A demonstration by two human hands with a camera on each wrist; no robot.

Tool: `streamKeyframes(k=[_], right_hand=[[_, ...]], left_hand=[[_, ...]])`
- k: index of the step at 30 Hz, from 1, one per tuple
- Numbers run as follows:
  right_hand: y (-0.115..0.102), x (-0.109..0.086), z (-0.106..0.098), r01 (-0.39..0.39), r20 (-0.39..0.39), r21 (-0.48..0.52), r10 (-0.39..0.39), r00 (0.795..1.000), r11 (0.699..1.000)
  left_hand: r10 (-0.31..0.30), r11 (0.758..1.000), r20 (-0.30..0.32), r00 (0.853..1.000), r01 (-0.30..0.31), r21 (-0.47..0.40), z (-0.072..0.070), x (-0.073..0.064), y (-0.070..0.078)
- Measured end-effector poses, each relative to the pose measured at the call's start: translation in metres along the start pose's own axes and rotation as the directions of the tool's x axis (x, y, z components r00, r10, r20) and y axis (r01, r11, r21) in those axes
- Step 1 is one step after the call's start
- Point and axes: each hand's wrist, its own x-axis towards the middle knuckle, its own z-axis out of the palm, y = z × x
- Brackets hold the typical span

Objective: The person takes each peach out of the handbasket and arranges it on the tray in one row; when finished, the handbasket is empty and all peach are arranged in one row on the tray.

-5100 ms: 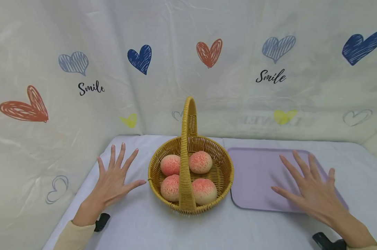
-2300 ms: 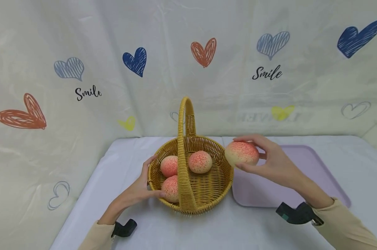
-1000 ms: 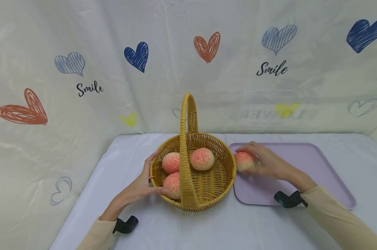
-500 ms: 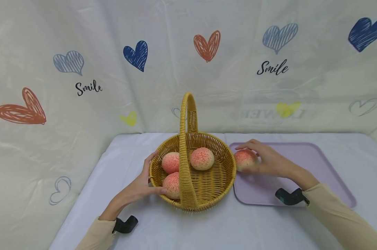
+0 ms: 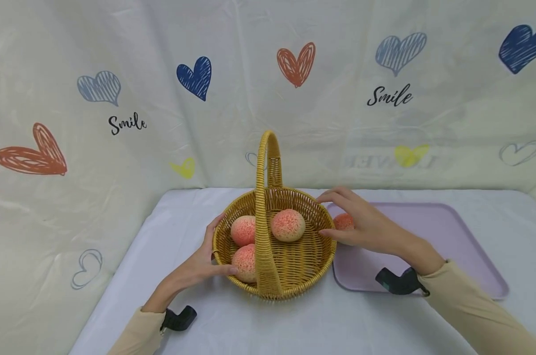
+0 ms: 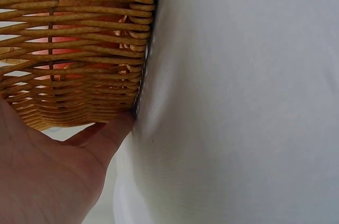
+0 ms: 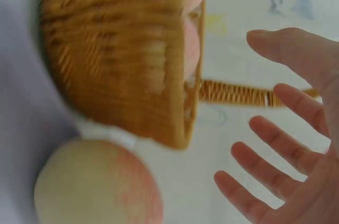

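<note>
A woven wicker basket [image 5: 299, 288] with a tall arched handle holds three pink-and-cream peaches: one at the back right [image 5: 288, 225], another at the back left [image 5: 242, 230], and a third at the front left [image 5: 244, 263]. My left hand [image 5: 201, 264] grips the basket's left side, thumb over the rim and fingers along the outer wall. A fourth peach [image 7: 98, 184] lies on the lilac tray [image 5: 410, 212] beside the basket, partly hidden by my right hand [image 5: 361, 222] in the head view. That hand holds nothing, its fingers spread over the basket's right rim.
The table wears a white cloth [image 5: 294, 325]. Behind it hangs a pale curtain [image 5: 330, 113] printed with hearts and words. Black wrist mounts [image 5: 179, 318] sit on both wrists.
My right hand took the front-right peach out of the basket, put it on the tray's left end and let go. It has moved left to the rim. My left hand took hold of the basket.
</note>
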Motion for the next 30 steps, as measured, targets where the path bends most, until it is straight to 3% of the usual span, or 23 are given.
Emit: streamKeyframes(k=[5, 13, 17, 24, 30], right_hand=[[-0.006, 0.016, 0.027, 0.046, 0.03, 0.042, -0.048, 0.998, 0.998], [-0.004, 0.032, 0.057, -0.021, 0.107, 0.031, 0.017, 0.994, 0.999], [-0.004, 0.035, 0.063, -0.042, 0.16, 0.013, 0.039, 0.986, 0.999], [-0.004, 0.038, 0.067, -0.011, 0.147, 0.012, 0.009, 0.989, 1.0], [-0.004, 0.042, 0.07, -0.022, 0.198, 0.018, 0.018, 0.98, 1.0]], left_hand=[[-0.006, 1.0, 0.0, 1.0, 0.006, -0.002, 0.0, 0.0, 0.0], [-0.002, 1.0, -0.005, 1.0, 0.002, -0.021, 0.001, 0.0, 0.003], [0.013, 1.0, -0.005, 1.0, -0.013, -0.02, 0.001, -0.001, 0.003], [0.024, 1.0, -0.005, 1.0, -0.024, -0.02, 0.001, -0.003, 0.003], [0.023, 1.0, -0.004, 1.0, -0.023, -0.02, 0.001, -0.002, 0.001]])
